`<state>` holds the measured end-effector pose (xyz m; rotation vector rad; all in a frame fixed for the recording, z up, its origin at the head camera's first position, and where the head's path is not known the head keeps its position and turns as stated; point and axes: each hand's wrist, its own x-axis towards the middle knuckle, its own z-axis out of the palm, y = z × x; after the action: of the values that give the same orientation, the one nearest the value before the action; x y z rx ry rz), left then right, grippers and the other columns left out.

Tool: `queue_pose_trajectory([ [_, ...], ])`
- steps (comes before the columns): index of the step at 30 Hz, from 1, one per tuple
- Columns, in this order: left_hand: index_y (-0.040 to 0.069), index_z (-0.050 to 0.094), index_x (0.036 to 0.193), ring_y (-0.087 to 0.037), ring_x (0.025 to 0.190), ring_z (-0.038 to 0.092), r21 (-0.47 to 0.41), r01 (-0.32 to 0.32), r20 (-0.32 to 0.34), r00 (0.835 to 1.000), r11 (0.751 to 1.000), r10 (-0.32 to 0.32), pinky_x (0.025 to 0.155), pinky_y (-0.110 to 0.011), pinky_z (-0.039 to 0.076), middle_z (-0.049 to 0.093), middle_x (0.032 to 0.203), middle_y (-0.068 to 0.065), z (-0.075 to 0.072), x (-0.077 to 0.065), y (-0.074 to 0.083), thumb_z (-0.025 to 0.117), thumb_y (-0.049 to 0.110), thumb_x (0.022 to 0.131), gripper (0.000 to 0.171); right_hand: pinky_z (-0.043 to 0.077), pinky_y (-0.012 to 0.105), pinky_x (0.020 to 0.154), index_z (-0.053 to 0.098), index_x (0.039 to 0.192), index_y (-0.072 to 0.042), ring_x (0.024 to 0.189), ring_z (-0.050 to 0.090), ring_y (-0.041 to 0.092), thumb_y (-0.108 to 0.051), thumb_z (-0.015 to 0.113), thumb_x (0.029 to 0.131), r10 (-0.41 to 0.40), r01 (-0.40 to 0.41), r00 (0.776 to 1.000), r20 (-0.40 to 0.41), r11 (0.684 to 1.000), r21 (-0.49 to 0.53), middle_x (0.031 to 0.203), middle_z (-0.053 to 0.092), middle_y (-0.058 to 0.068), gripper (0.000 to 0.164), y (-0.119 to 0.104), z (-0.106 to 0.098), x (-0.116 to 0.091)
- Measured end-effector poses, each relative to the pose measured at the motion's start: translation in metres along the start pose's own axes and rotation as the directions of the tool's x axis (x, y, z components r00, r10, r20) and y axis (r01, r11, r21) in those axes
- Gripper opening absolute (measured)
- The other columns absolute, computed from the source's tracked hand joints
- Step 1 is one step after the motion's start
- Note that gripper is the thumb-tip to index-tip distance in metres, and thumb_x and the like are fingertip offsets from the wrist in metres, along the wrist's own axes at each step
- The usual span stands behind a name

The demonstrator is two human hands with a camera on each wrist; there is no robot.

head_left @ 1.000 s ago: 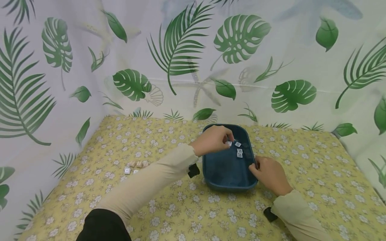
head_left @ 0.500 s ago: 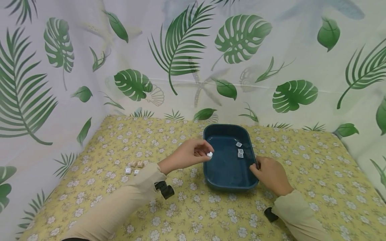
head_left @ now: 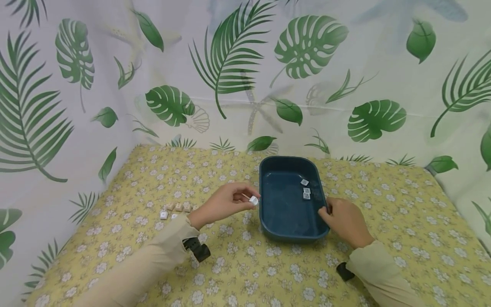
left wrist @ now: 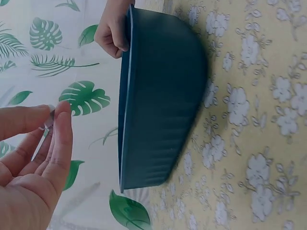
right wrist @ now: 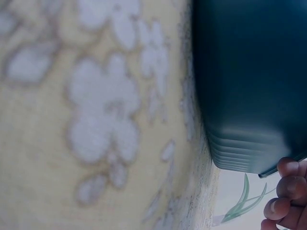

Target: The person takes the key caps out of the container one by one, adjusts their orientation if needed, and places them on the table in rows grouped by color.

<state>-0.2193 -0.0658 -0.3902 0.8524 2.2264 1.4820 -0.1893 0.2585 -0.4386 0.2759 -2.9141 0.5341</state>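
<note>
My left hand (head_left: 226, 201) pinches a small white block (head_left: 253, 200) between thumb and fingertips, just outside the left rim of a dark blue plastic tub (head_left: 293, 238). The left wrist view shows the same block (left wrist: 49, 115) at the fingertips, apart from the tub wall (left wrist: 160, 100). My right hand (head_left: 347, 224) grips the tub's right rim, thumb over the edge; its curled fingers (right wrist: 288, 187) appear at the corner of the right wrist view. Inside the tub, towards the back right, lie three white blocks (head_left: 306, 191) with dark marks.
On the table to the left sit several beige blocks (head_left: 178, 207) in a row, with white blocks (head_left: 163, 215) in front, partly behind the left sleeve. A yellow flowered cloth (head_left: 238, 273) covers the table. A leaf-print curtain (head_left: 238, 136) rises behind it.
My left hand has come out of the tub to the left, carrying one white block from inside it. The right hand keeps its grip on the rim, and the tub stays in place.
</note>
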Motion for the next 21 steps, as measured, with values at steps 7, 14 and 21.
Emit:
queue_pose_trajectory([
  [7,0.005,0.064,0.11,-0.032,0.098,0.066,-0.08,0.046,-0.019,0.999,0.996,-0.048,0.084,-0.036,0.055,0.063,0.114,-0.015,-0.003,-0.009,-0.005,0.064,0.006,0.088,0.022,0.023,0.024,0.045,0.04,0.059,-0.012,0.042,0.028,0.012,-0.013,0.052,0.09,-0.004,0.004,1.0,-0.004,1.0,0.002,0.049,0.032,-0.001,0.033,0.0,0.0,0.0],
  [14,0.0,0.061,0.112,-0.029,0.099,0.066,-0.146,0.074,-0.045,0.996,0.987,-0.081,0.088,-0.045,0.053,0.059,0.12,-0.017,-0.005,-0.016,-0.01,0.063,0.002,0.088,0.024,0.023,0.024,0.045,0.04,0.059,-0.012,0.042,0.028,0.012,-0.013,0.051,0.09,0.0,0.0,1.0,-0.002,1.0,0.003,0.049,0.032,-0.001,0.033,0.0,0.0,0.001],
  [21,0.002,0.059,0.111,-0.025,0.1,0.067,-0.136,0.114,-0.106,0.986,0.984,-0.129,0.088,-0.04,0.054,0.056,0.125,-0.021,-0.016,-0.033,-0.018,0.062,0.001,0.088,0.023,0.023,0.024,0.046,0.04,0.059,-0.012,0.043,0.028,0.012,-0.013,0.051,0.09,0.002,-0.002,1.0,0.002,1.0,0.01,0.049,0.032,-0.001,0.033,0.0,0.0,0.001],
])
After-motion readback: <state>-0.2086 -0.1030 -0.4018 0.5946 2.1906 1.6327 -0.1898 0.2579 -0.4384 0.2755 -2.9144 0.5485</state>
